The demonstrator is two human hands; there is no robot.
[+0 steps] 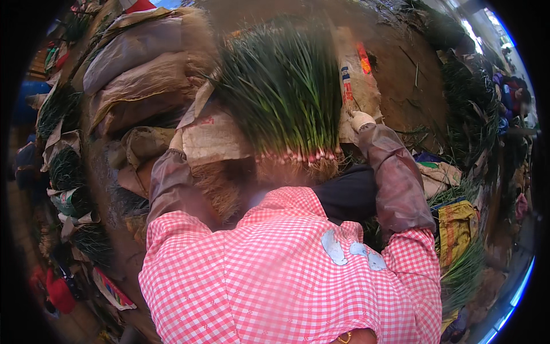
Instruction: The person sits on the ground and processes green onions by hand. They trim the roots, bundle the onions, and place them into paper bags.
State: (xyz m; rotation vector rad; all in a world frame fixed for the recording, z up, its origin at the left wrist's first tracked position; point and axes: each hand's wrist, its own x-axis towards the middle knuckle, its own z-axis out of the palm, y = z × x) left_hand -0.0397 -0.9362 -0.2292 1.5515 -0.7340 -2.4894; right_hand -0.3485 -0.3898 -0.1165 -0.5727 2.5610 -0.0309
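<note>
A large pile of green onions [288,86] lies before me on an opened woven sack [217,137], leaves pointing away and the pinkish-white bulbs and roots towards my lap. At the left, my left hand [176,141] grips the sack's near left edge, where a flap folds up. My right hand [362,120], in a pale glove, is closed on the sack's right side, beside the onions. Brown sleeve covers reach up both forearms. More roots show below the sack at the left, between my arm and the bulbs.
Stuffed woven sacks [142,73] are stacked at the upper left. A yellow sack [457,228] and loose green onions [466,271] lie at the right. Wrapped bundles [66,167] line the far left. A person [513,99] is at the far right, and another in red [60,290] at the lower left.
</note>
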